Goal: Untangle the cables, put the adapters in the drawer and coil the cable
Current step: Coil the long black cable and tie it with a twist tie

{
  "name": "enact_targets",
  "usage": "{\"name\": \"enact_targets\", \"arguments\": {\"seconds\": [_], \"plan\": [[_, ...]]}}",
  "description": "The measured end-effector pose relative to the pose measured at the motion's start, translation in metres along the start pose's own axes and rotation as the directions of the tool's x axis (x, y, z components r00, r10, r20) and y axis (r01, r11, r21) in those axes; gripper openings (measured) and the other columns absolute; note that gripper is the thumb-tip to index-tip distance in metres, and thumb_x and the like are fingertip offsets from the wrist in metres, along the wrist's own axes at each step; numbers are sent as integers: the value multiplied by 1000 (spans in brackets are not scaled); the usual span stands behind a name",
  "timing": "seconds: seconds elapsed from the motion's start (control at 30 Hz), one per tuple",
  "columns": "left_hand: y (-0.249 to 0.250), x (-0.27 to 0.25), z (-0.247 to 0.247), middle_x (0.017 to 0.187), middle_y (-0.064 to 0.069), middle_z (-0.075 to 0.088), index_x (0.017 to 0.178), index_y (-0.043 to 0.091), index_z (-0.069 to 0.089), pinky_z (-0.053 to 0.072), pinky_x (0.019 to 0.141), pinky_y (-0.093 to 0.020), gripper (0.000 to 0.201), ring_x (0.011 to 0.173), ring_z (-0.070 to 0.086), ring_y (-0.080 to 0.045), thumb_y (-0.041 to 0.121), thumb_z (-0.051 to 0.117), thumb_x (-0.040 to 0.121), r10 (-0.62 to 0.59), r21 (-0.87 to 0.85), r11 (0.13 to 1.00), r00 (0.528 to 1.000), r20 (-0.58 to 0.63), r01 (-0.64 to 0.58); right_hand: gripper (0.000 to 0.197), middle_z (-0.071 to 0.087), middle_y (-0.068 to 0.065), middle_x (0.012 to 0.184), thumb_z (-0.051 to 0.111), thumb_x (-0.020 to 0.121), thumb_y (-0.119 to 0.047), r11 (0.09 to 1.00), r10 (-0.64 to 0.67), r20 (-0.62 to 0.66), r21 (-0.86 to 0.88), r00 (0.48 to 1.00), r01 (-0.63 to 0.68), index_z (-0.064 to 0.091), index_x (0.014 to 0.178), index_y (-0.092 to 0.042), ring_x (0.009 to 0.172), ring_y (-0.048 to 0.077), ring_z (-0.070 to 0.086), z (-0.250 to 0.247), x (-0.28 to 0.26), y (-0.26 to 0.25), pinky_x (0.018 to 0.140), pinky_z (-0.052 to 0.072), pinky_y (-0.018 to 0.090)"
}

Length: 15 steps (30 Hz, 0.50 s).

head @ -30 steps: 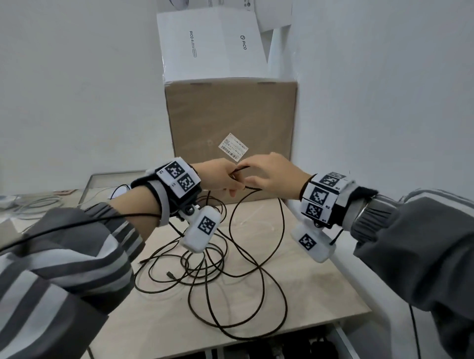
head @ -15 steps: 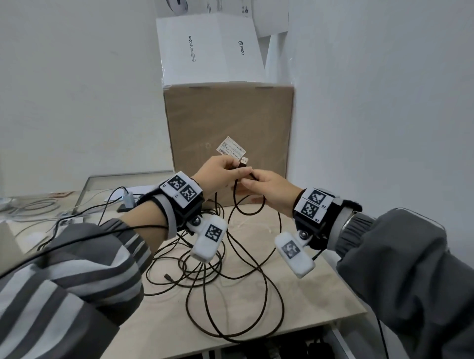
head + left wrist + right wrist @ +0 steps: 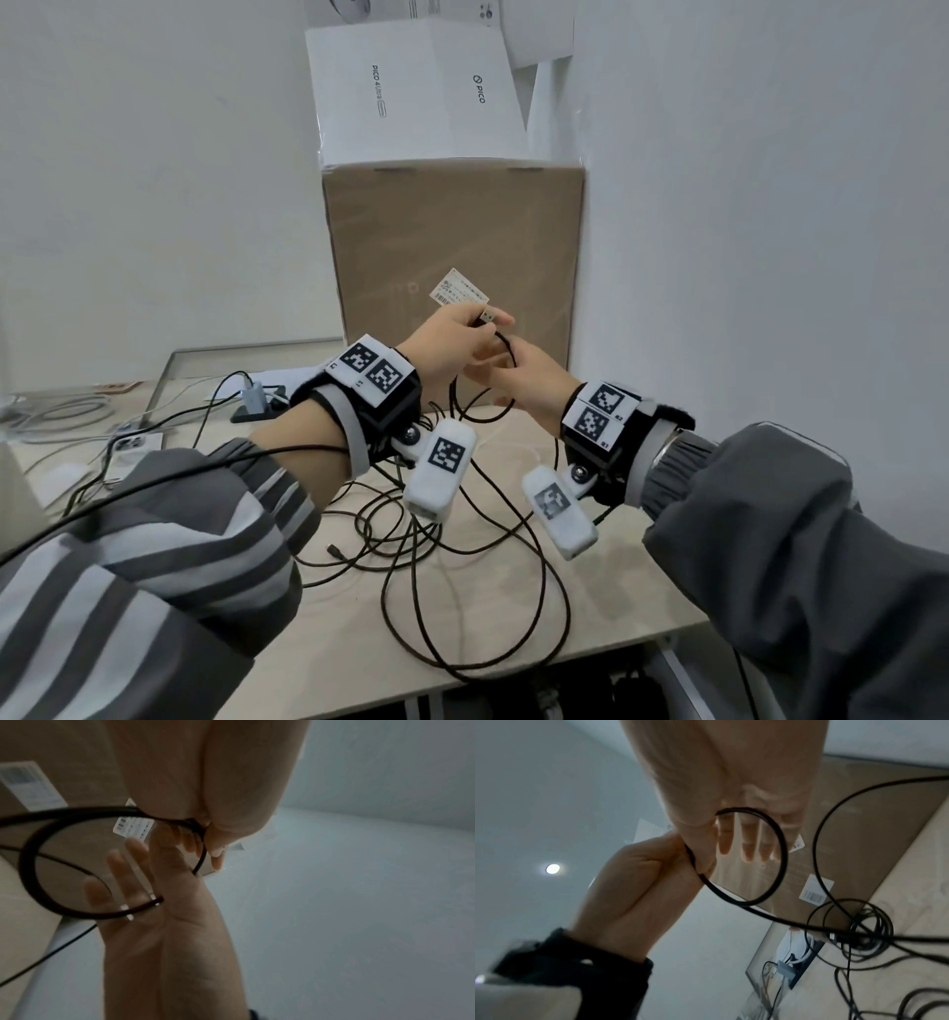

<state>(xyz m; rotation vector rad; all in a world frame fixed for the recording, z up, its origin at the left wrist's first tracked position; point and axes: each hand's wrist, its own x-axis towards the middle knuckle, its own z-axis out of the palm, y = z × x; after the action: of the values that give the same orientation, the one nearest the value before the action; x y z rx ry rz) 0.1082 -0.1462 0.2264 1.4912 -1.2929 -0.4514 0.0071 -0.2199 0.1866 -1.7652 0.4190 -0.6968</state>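
Both hands, left [image 3: 452, 342] and right [image 3: 534, 383], pinch the black cable [image 3: 506, 360] between them.

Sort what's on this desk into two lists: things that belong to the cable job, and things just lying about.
Belongs to the job:
- black cable, tangled on the desk
- its USB plug, pinched by the left hand
- right hand, holding a small loop of it

Lying about:
- brown cardboard box
- white Pico box
- grey charger
- white cables

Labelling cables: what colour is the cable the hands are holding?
Black cable with a metal plug end; clearest in the head view.
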Motion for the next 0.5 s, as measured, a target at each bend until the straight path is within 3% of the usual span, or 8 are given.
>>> {"name": "enact_targets", "arguments": {"seconds": [0.1, 0.23, 0.37, 0.5], "plan": [[1, -2, -2, 84, -1, 63, 105, 16, 65, 47, 67, -14, 26, 70, 63, -1, 2, 45, 97, 37, -46, 998, 999, 5, -37, 40, 60, 11, 108, 70, 85, -14, 970, 30, 59, 238, 998, -44, 54, 119, 1, 94, 21, 63, -2, -2, 3, 74, 40, 34], [-1, -5, -4, 96, -8, 64, 107, 17, 68, 52, 78, -26, 26, 83, 64, -14, 4, 48, 97, 26, -142, 990, 999, 30, -22, 14, 65, 2, 105, 61, 91, -12, 951, 53, 226, 286, 973, -118, 60, 102, -19, 96, 15, 64, -10, -4, -1, 76, 43, 26], [-1, -6, -3, 103, -11, 63, 115, 14, 65, 54, 82, -28, 26, 92, 63, -17, 4, 49, 97, 21, -218, 976, 995, 98, 1, 20, 59, 1, 87, 62, 88, -2, 941, 84, 224, 304, 971, -152, 57, 91, -20, 66, 7, 56, -12, -3, 0, 51, 37, 15], [0, -5, 3, 81, -5, 64, 119, 18, 62, 51, 80, -21, 29, 78, 61, -8, 5, 49, 97, 47, -149, 988, 990, 135, -26, 28, 51, 2, 79, 65, 82, 5, 932, 74, 138, 342, 988, -118, 52, 91, -18, 50, 6, 39, -6, 2, 8, 43, 31, 16]]}}
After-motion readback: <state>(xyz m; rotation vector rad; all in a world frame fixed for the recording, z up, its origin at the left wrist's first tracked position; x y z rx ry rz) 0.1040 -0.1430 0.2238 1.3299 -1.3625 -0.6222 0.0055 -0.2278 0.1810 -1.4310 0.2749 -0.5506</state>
